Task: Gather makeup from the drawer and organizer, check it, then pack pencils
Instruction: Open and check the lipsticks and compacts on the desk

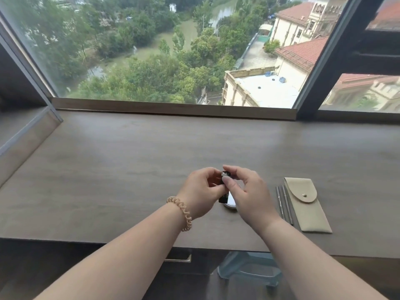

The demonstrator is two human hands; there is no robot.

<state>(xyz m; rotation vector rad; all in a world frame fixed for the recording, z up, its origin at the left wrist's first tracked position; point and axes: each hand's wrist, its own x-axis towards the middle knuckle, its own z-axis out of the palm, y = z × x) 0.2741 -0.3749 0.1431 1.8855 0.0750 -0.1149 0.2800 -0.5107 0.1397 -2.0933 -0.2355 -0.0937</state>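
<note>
A small black lipstick tube [223,199] is held upright above the desk, between both hands. My left hand [200,191] grips its body from the left. My right hand [244,191] pinches its silver top end [225,174] with thumb and fingers. Under the hands lies a round silvery compact [231,205], mostly hidden. To the right, several thin grey pencils [283,204] lie side by side on the desk, next to a beige snap-flap pouch [305,204] with its flap closed.
The wooden desk [121,174] runs up to a window sill [173,109] at the back. A glass partition [23,137] stands at the left. Below the front edge are a drawer handle [177,259] and a pale blue stool [249,269].
</note>
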